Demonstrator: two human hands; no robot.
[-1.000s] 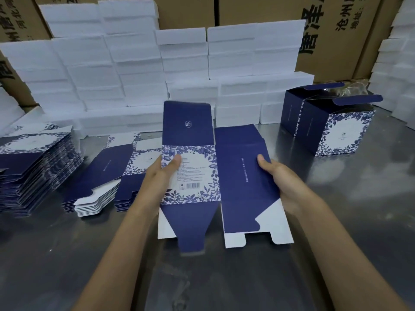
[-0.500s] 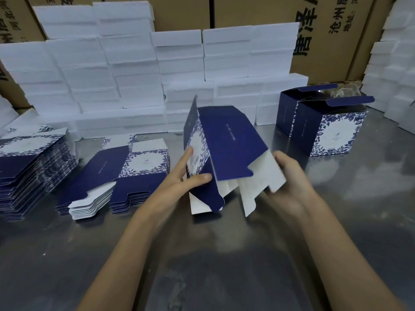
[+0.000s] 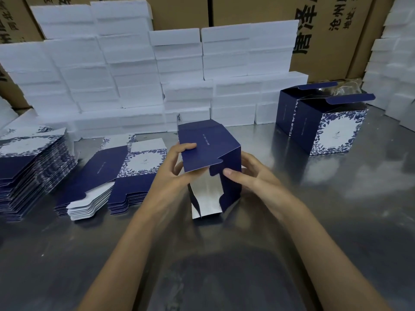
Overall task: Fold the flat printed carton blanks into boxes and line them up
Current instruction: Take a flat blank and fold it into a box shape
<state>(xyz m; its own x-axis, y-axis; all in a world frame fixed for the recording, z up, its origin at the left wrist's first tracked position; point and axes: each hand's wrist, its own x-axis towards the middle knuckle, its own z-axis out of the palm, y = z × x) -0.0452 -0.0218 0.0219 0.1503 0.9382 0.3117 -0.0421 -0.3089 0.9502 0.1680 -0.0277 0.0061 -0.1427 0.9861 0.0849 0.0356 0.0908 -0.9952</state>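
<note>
A navy carton blank (image 3: 207,149) with white inside is half-formed into a box shape above the metal table (image 3: 314,221). My left hand (image 3: 173,173) grips its left side, thumb on the top panel. My right hand (image 3: 251,178) holds its right side, thumb pressing a bottom flap inward. The white inner flaps hang down at the near end. Two folded boxes (image 3: 325,126) with open lids stand at the back right. Flat blanks lie in a stack (image 3: 125,171) left of centre, and a taller stack (image 3: 29,171) sits at the far left.
White foam boxes (image 3: 134,75) are piled in a wall along the back of the table and another pile (image 3: 399,70) rises at the right. Brown shipping cartons (image 3: 325,30) stand behind them.
The blank went from flat and spread open to a squared tube. Both hands moved closer together and my right thumb now pushes a bottom flap in.
</note>
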